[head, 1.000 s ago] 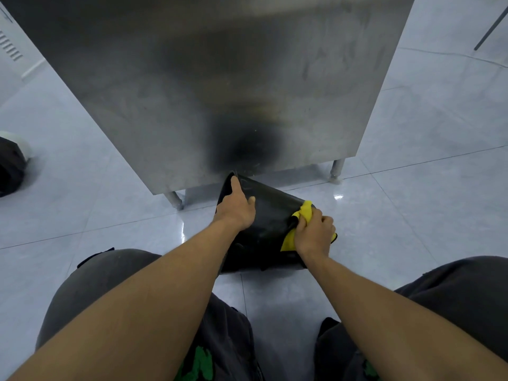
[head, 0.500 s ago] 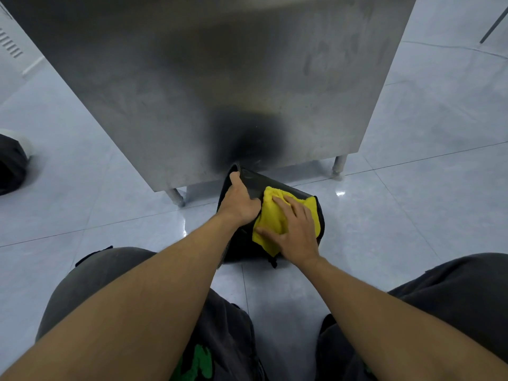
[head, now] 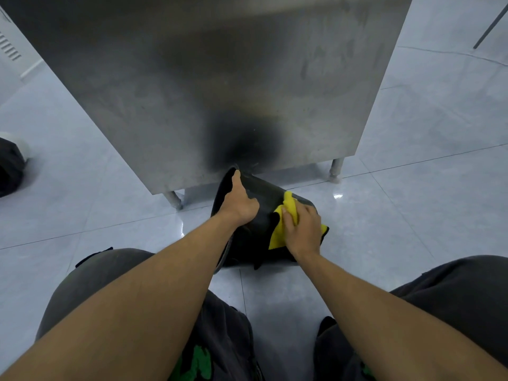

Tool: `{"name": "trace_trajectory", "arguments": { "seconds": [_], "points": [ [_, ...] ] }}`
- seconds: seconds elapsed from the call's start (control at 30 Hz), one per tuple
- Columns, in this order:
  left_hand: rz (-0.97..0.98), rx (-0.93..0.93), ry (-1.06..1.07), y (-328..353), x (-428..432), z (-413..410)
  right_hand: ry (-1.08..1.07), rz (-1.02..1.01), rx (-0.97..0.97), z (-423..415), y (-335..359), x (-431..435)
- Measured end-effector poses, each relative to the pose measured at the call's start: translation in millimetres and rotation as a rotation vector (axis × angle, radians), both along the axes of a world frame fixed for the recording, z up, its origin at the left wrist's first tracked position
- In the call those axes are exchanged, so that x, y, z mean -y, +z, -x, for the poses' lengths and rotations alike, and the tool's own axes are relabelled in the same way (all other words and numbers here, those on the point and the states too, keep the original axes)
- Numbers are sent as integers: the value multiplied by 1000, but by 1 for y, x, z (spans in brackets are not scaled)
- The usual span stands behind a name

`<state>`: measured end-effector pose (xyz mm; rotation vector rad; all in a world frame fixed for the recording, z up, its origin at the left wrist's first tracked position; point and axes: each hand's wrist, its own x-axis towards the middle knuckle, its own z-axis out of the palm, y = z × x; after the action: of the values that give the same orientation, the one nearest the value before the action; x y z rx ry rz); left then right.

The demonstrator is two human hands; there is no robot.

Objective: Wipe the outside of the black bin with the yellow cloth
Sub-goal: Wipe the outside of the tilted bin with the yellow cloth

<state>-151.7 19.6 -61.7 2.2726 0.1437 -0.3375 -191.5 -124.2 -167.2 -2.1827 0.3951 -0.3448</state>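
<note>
The black bin (head: 264, 193) lies tipped on the floor in front of me, its far end against the steel cabinet. My left hand (head: 239, 202) grips the bin's upper left edge, thumb pointing away from me. My right hand (head: 302, 229) presses the yellow cloth (head: 283, 226) flat against the bin's right side. The cloth shows as a fold above my fingers and a corner below my palm; the part under my hand is hidden.
A stainless steel cabinet (head: 220, 78) on short legs (head: 335, 169) stands directly behind the bin. Pale glossy floor tiles (head: 412, 215) spread all around. A dark object (head: 11, 163) sits at the left edge. My knees in dark trousers (head: 467, 298) frame the bottom.
My right hand slid the cloth from the bin's middle toward its right side, and the cloth is more bunched than half a second ago. My left hand kept its hold.
</note>
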Motion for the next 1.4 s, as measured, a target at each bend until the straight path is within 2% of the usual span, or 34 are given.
{"name": "trace_trajectory", "arguments": {
  "seconds": [0.13,0.23,0.33,0.43,0.5,0.63,0.77,0.83,0.93,1.0,1.1,1.17,1.27,1.4],
  "points": [
    [53,21,80,0,6,-1,361,59,232,-1,8,-10],
    [49,18,131,3,4,-1,399,35,255,-7,8,-12],
    [-69,16,41,4,0,2,237,114,15,-14,-6,-7],
    [-209,23,-39,1,-3,7,96,88,-251,-18,-16,4],
    [-254,26,-44,-1,-6,4,46,90,-306,-18,-18,5],
    [-216,4,10,-2,-9,1,94,180,-107,-13,-8,-1],
    [-173,14,22,-2,-7,0,386,169,212,-7,8,-13],
    [-184,39,42,-4,-5,-1,481,138,281,-7,15,-18],
    [-139,52,111,-6,-4,0,477,132,249,-8,11,-19],
    [-122,42,120,-4,-6,0,394,178,128,-10,0,-16],
    [-207,22,45,2,-8,-2,218,189,-102,-14,-11,-8],
    [-272,-12,6,6,-9,0,142,184,-173,-16,-11,-4],
    [-260,-28,29,2,-11,2,129,203,-131,-15,-10,-3],
    [-178,-20,55,0,-8,1,356,189,160,-5,-4,-10]
  ]
}}
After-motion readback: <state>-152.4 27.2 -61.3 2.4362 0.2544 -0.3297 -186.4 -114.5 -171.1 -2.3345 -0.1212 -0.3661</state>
